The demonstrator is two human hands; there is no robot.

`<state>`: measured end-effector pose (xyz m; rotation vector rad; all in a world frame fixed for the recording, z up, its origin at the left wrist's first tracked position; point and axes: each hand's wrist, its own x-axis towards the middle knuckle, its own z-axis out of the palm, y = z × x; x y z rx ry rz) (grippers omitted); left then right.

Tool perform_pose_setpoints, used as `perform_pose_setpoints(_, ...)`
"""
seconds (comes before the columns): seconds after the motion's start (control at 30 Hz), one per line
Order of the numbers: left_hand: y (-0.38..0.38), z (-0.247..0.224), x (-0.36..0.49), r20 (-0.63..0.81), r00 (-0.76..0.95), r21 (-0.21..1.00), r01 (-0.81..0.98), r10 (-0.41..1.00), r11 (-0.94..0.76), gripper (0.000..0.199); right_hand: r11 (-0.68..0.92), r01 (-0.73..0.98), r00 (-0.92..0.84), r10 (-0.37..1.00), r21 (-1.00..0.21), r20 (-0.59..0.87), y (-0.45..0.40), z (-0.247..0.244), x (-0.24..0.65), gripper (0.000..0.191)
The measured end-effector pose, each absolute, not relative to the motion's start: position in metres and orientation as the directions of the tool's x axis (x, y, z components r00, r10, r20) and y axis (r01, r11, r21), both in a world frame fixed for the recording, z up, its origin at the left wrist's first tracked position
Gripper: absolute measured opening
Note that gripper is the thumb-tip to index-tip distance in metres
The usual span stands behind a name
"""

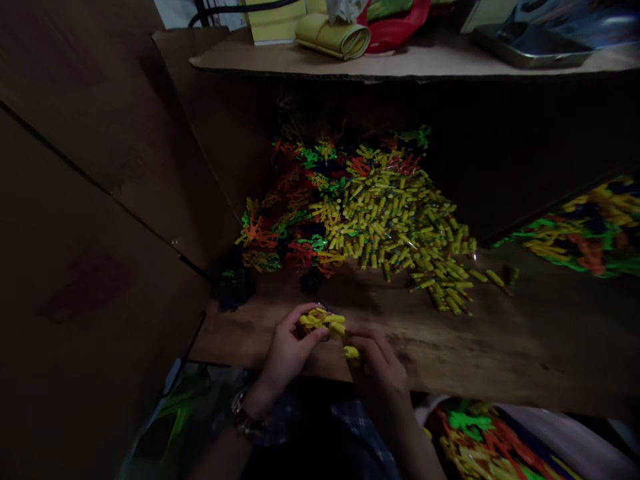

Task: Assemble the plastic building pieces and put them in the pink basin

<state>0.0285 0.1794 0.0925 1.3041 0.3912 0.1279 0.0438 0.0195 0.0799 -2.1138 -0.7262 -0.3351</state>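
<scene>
Over the front edge of the wooden table [500,353], my left hand [290,350] is closed on a small bunch of yellow plastic pieces [320,320], thumb in front and fingers behind. Close beside it, my right hand [385,367] is closed on a short yellow cylinder-shaped piece [351,352] at its fingertips. The exact kind of these pieces is too small and dark to make out. Beyond both hands spreads a large heap of yellow cylinder-shaped pieces [400,213]. To its left lie tangled clusters of red, orange, green and yellow plastic pieces [290,227].
Cardboard walls [200,133] stand left, under a cardboard shelf [425,70] bearing a rolled yellow sleeve [333,37] and a metal tray [533,45]. Another colourful heap [590,230] lies at right. Below the table's edge sits a tub [575,427] of coloured plastic pieces.
</scene>
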Motion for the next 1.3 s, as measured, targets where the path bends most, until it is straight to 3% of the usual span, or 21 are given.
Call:
perform_pose_setpoints(0.2,0.186,0.082,0.028,-0.363,0.924,0.856,0.283,0.115,0.433,0.042,-0.386,0.561,0.819,0.388,-0.732,0.423,0.016,0.072,0.048,0.011)
perform_pose_setpoints(0.27,0.189,0.074,0.032,-0.340,0.936,0.882,0.282,0.095,0.379,0.044,-0.385,0.535,0.827,0.419,-0.752,0.374,0.010,0.064,0.054,0.011)
perform_pose_setpoints(0.33,0.194,0.066,0.041,-0.239,0.954,0.962,0.206,0.183,0.182,0.046,-0.441,0.520,0.842,0.412,-0.731,0.350,0.004,0.055,0.059,0.012)
perform_pose_setpoints(0.4,0.201,0.060,0.055,-0.043,0.948,0.985,0.094,0.314,-0.147,0.043,-0.513,0.485,0.872,0.348,-0.708,0.345,-0.001,0.047,0.064,0.012)
perform_pose_setpoints(0.5,0.210,0.055,0.080,0.200,0.915,0.790,0.061,0.351,-0.609,0.036,-0.556,0.367,0.930,0.216,-0.746,0.296,-0.004,0.042,0.069,0.025)
perform_pose_setpoints(0.6,0.211,0.053,0.100,0.176,0.948,0.604,0.108,0.265,-0.789,0.039,-0.504,0.275,0.958,0.217,-0.819,0.188,-0.002,0.047,0.069,0.036)
perform_pose_setpoints(0.73,0.208,0.048,0.108,0.141,0.964,0.587,0.101,0.224,-0.803,0.045,-0.463,0.220,0.950,0.301,-0.859,0.081,0.003,0.060,0.065,0.022)
perform_pose_setpoints(0.83,0.213,0.047,0.102,0.131,0.949,0.637,0.140,0.285,-0.758,0.052,-0.439,0.178,0.969,0.235,-0.881,0.078,0.006,0.070,0.065,0.025)
perform_pose_setpoints(0.93,0.222,0.051,0.089,0.065,0.941,0.706,0.192,0.332,-0.682,0.046,-0.400,0.168,0.978,0.181,-0.901,0.102,0.011,0.078,0.067,0.025)
perform_pose_setpoints(1.03,0.228,0.057,0.075,0.046,0.960,0.717,0.161,0.276,-0.679,0.031,-0.363,0.191,0.975,0.176,-0.912,0.135,0.020,0.082,0.069,0.025)
perform_pose_setpoints(1.17,0.232,0.060,0.058,0.109,0.964,0.679,0.105,0.242,-0.726,0.041,-0.371,0.279,0.952,0.230,-0.886,0.203,0.036,0.082,0.070,0.019)
perform_pose_setpoints(1.3,0.233,0.060,0.051,0.032,0.944,0.831,0.158,0.329,-0.534,0.037,-0.360,0.401,0.910,0.262,-0.842,0.322,0.048,0.082,0.069,0.014)
